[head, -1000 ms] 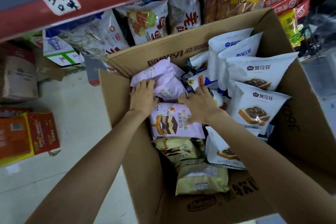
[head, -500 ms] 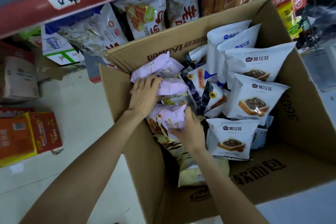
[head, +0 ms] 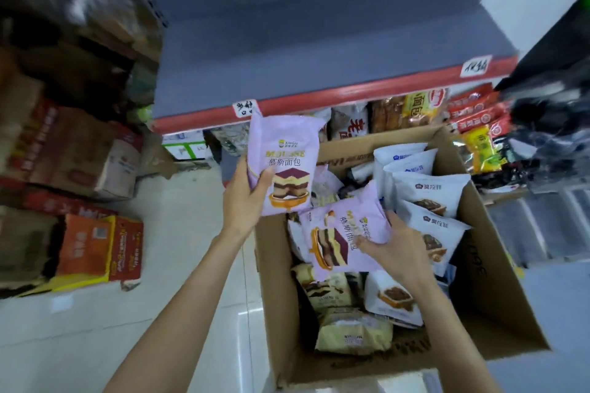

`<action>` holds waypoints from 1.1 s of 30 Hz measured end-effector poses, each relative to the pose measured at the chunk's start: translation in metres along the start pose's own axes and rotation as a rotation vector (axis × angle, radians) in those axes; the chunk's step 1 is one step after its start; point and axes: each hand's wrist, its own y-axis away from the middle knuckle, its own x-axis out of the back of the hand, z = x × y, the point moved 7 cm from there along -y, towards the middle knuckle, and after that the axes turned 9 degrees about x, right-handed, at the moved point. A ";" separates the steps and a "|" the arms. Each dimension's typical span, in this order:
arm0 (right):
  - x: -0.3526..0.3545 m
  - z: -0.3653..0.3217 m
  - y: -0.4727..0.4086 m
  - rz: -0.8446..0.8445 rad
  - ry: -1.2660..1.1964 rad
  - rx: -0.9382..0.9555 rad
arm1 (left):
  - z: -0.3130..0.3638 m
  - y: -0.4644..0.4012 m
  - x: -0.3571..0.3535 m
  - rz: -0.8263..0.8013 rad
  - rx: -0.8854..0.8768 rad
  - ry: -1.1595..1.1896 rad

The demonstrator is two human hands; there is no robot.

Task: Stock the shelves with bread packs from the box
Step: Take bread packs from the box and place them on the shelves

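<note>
An open cardboard box (head: 491,306) stands on the floor with several bread packs inside. My left hand (head: 244,201) grips a purple mousse bread pack (head: 284,153), held upright above the box's far left corner, just below the shelf edge. My right hand (head: 391,249) holds a second purple mousse bread pack (head: 338,233), lying sideways over the box's middle. White bread packs (head: 427,198) stand in a row along the box's right side. Yellow packs (head: 351,332) lie at the near end. A bare grey shelf (head: 319,51) with a red front edge (head: 351,94) lies beyond.
Under the grey shelf a lower shelf holds snack bags (head: 412,108) and red packets (head: 472,112). Cardboard cartons (head: 76,153) and an orange-yellow box (head: 99,249) stand on the tiled floor (head: 178,297) at the left. Dark packaged goods (head: 542,150) hang at the right.
Both hands have lifted a purple pack each out of the box, the left one up toward the shelf edge. My view has tilted upward, showing the bare grey shelf.
</note>
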 end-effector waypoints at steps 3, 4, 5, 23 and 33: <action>0.043 -0.044 0.008 -0.003 0.007 0.107 | 0.023 0.014 0.048 0.089 0.032 0.196; 0.057 -0.062 0.011 -0.012 0.019 0.157 | 0.033 0.019 0.067 0.121 0.012 0.252; 0.071 -0.081 0.014 -0.022 0.039 0.221 | 0.043 0.025 0.085 0.152 -0.020 0.296; 0.249 -0.458 0.050 0.413 0.233 1.188 | 0.277 0.048 0.383 0.718 -0.608 0.097; 0.282 -0.531 0.016 0.790 -0.097 1.135 | 0.366 -0.100 0.380 0.309 -0.672 0.259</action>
